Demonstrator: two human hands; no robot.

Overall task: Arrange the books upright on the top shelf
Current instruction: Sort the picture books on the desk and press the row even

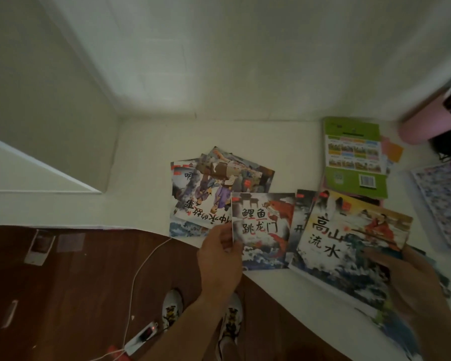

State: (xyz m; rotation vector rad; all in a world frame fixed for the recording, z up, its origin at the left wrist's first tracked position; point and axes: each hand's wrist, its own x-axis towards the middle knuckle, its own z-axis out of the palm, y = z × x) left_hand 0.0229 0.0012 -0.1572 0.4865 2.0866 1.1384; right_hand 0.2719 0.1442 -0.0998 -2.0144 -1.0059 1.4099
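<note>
Nearest the lens, right hand (pixel 412 280) low at the right, blurred, fingers curled over the lower right corner of the thin picture book with the yellow-and-ink mountain cover (pixel 349 246), apparently gripping it, though how tightly cannot be told; left hand (pixel 220 259) just left of that book, thumb and fingers pinching the left edge of the thin picture book with the red carp cover (pixel 263 230); carp book touching the mountain book's left side, another cover tucked between them and partly hidden; both books flat or barely lifted on the white shelf surface (pixel 146 162), spines running roughly away from the body; further left and behind the carp book, a fanned loose heap of illustrated picture books (pixel 214 188), covers up, none upright; behind the mountain book, toward the back wall, a green-backed book with a barcode (pixel 354 157), also flat; below the shelf edge, dark wooden floor (pixel 76 282), a white cable (pixel 138 274), white patterned shoes (pixel 172 307).

Judged as an early stage: nothing standing yet; likely next, tipping the carp book up about its left edge, already in the left hand, the nearer one; bare shelf to the left of the heap offering room; thin floppy covers liable to slide or topple without support.
</note>
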